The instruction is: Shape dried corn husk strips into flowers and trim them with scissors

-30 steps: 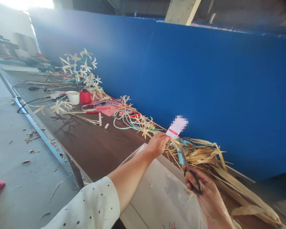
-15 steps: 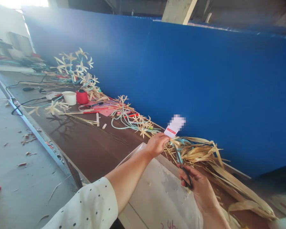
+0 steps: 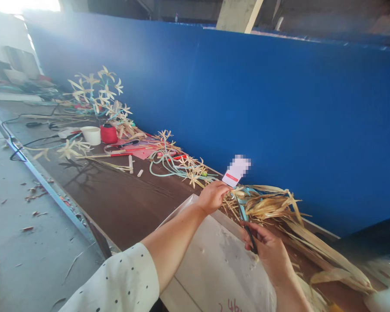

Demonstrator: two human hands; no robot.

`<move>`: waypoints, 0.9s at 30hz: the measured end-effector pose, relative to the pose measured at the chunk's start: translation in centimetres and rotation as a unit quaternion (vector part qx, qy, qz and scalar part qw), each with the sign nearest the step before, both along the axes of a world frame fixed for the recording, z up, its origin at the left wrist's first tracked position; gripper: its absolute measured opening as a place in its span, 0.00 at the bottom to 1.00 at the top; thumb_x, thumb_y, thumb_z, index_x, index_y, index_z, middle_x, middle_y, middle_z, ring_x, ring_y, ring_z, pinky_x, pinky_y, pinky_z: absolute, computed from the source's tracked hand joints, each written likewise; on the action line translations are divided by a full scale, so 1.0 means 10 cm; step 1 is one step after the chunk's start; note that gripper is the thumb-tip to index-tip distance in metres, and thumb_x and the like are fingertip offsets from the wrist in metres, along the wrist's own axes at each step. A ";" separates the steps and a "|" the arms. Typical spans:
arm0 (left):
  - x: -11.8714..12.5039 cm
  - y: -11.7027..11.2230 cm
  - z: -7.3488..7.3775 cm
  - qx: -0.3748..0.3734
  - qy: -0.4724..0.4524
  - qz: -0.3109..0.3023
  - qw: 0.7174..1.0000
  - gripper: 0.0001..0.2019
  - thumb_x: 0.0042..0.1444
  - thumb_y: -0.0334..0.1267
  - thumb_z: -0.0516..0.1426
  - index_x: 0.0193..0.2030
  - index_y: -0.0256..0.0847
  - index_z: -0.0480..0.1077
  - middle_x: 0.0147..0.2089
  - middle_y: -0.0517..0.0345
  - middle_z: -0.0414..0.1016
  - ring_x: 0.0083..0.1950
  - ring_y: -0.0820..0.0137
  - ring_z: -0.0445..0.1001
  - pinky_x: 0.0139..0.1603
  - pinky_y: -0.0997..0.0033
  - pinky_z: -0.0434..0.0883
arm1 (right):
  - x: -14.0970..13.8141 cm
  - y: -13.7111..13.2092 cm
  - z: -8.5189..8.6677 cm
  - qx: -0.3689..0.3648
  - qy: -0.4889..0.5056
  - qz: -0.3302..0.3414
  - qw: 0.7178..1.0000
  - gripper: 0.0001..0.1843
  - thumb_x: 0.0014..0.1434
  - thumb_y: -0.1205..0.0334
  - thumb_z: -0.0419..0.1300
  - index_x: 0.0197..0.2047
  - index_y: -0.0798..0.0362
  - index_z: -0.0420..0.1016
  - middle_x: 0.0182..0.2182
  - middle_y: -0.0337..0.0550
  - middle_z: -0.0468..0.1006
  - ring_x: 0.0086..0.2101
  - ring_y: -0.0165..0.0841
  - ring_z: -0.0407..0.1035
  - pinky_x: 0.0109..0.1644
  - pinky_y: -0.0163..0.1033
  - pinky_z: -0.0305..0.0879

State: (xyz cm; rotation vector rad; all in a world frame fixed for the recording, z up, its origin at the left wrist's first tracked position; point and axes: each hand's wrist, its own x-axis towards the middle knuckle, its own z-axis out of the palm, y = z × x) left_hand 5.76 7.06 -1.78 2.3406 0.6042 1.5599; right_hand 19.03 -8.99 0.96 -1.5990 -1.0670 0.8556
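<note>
My left hand (image 3: 214, 196) is closed, its fingertips pinching a pale corn-husk flower (image 3: 238, 192) whose lower part they hide. In my right hand (image 3: 268, 249) is a pair of black-handled scissors (image 3: 252, 240), fingers wrapped round the loops. The blades point up and away, their tips at the flower's petals; whether they cut into a petal is too small to tell. A phone (image 3: 231, 178) with a lit, partly blurred screen stands just beyond my left hand. Dried husks (image 3: 269, 206) and a light-blue strip lie behind the scissors.
Below my hands sits a white box lid (image 3: 214, 255) with scraps on it. Finished husk flowers (image 3: 191, 167) on light-blue stems lie on the brown table (image 3: 130, 208). Farther left are a white cup (image 3: 91, 135) and a red thread spool (image 3: 108, 134). A blue partition (image 3: 279, 117) runs behind.
The scissors' handles have come closer together as my right fingers close. My left hand keeps its hold on the flower. The whole view has shifted slightly.
</note>
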 end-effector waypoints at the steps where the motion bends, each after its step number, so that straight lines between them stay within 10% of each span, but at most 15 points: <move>1: 0.00 0.00 0.00 0.000 0.001 0.000 1.000 0.13 0.56 0.28 0.50 0.43 0.38 0.72 0.41 0.51 0.74 0.42 0.69 0.71 0.44 0.69 0.69 | 0.00 0.00 -0.01 0.004 -0.007 0.001 1.000 0.25 0.40 0.53 0.68 0.42 0.54 0.77 0.20 0.35 0.70 0.20 0.27 0.60 0.25 0.33 0.57; 27: 0.00 0.01 0.00 -0.012 0.002 0.010 1.000 0.11 0.56 0.29 0.51 0.42 0.38 0.72 0.42 0.51 0.74 0.44 0.68 0.71 0.46 0.68 0.69 | 0.05 0.01 -0.05 0.008 -0.092 0.005 0.996 0.25 0.40 0.54 0.67 0.43 0.53 0.76 0.18 0.35 0.70 0.21 0.30 0.62 0.26 0.34 0.59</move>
